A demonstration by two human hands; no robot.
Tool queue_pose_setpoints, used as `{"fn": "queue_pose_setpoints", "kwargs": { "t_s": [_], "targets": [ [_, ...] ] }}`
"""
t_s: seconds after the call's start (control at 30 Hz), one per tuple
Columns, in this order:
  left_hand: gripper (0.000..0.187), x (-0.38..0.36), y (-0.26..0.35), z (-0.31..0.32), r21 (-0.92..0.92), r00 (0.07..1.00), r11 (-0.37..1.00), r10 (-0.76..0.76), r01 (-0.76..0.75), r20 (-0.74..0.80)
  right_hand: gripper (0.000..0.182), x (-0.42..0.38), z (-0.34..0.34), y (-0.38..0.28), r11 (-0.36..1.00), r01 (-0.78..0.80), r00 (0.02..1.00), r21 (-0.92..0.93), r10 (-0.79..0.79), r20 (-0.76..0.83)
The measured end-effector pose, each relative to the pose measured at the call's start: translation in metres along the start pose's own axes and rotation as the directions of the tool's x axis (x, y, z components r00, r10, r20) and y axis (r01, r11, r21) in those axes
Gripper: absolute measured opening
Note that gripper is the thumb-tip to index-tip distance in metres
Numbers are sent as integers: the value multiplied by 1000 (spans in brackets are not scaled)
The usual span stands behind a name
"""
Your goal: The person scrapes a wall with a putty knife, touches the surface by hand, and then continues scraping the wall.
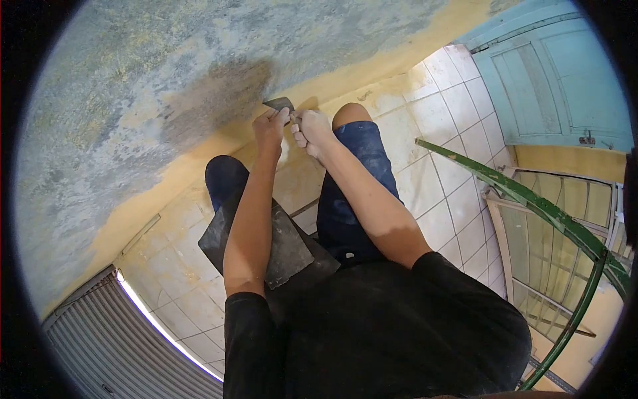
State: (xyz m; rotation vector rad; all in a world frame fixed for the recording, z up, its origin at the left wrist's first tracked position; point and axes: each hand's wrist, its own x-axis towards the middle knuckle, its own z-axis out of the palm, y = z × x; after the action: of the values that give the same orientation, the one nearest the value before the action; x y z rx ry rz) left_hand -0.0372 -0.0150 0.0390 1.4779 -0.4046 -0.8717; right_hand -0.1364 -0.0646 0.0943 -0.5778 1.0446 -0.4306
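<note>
A putty knife [279,104] with a dark, flared blade is held up close to the wall, in front of my knees. My right hand [314,132] is closed in a fist around its handle end, which is mostly hidden by the fingers. Beside it, my left hand [270,128] is closed, its fingers pinching near the base of the blade. Behind the blade is the wall [133,126], with patchy grey and yellow paint and a darker brownish area. Below my left forearm, a dark flat board [289,256] lies by my lap.
Pale floor tiles [425,179] run along the wall, dusty and stained near it. A green metal bar frame [505,183] reaches in from the right. Beyond it are a light blue door [565,80] and a barred window frame [565,199]. A ribbed roller shutter [113,339] is at lower left.
</note>
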Motion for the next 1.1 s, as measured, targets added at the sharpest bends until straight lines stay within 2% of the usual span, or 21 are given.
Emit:
{"fn": "queue_pose_setpoints", "kwargs": {
  "t_s": [0.1, 0.17, 0.23, 0.3, 0.43, 0.5, 0.53, 0.6, 0.67, 0.7, 0.77, 0.8, 0.87, 1.0, 1.07, 1.1],
  "targets": [
    [19, -2, 5, 3, 65, 997, 998, -11, 17, -79, 14, -13, -3, -4, 1000, -24, 1000, 3, 24, -12],
    [22, -4, 5, 2, -22, 1000, 1000, 22, -22, -13, 16, -13, 3, -5, 1000, -7, 999, -8, 7, -34],
    [23, 3, -10, -3, 41, 999, 999, 4, -2, -38, 19, -7, -3, 3, 1000, 6, 997, -11, -7, -71],
    [25, 5, -9, -2, 102, 998, 995, 10, -4, -61, 19, 8, -5, 6, 1000, -11, 1000, 12, 11, 22],
    [24, -4, 7, -1, 51, 998, 998, 47, -45, -42, 16, -14, 0, -4, 999, -40, 998, -9, 40, 41],
    [22, -6, 3, -3, 39, 999, 998, 53, -52, -11, 17, -16, 2, -3, 1000, -21, 997, -18, 20, -77],
    [22, -7, 4, -3, 32, 1000, 999, 26, -25, -17, 17, -11, -4, 1, 1000, -27, 996, -13, 26, -84],
    [21, -3, 3, 0, 22, 1000, 1000, 14, -14, -18, 17, -1, -11, -3, 998, -55, 997, -5, 55, 47],
    [19, 1, -8, 0, -107, 999, 994, 35, -37, -18, 17, -8, -13, -3, 999, -32, 998, -2, 33, 62],
    [19, 0, -2, -1, -107, 999, 993, 42, -44, -23, 17, -10, -11, -3, 1000, -18, 997, 0, 18, 79],
    [19, -5, 8, -6, 81, 1000, 997, -15, 15, -10, 17, -4, -4, 0, 1000, -5, 999, -25, 6, 49],
    [19, -6, 0, -7, 84, 1000, 996, -25, 26, -10, 16, -3, -6, 6, 999, 1, 1000, -41, -1, 2],
    [19, 5, -13, -6, 57, 1000, 998, 15, -14, -18, 16, 0, -9, 9, 1000, -5, 1000, -26, 5, 7],
    [21, -5, 6, -2, -48, 998, 998, 26, -28, -54, 17, -18, -4, 2, 1000, 12, 1000, -17, -12, 10],
    [22, -12, 15, -6, 131, 996, 989, 74, -68, -40, 17, -2, 0, 10, 999, 35, 999, -35, -35, 3],
    [22, -12, 1, -8, 133, 997, 990, 61, -56, -38, 17, 2, -5, 18, 997, 56, 998, -45, -57, -20]
  ]
}}
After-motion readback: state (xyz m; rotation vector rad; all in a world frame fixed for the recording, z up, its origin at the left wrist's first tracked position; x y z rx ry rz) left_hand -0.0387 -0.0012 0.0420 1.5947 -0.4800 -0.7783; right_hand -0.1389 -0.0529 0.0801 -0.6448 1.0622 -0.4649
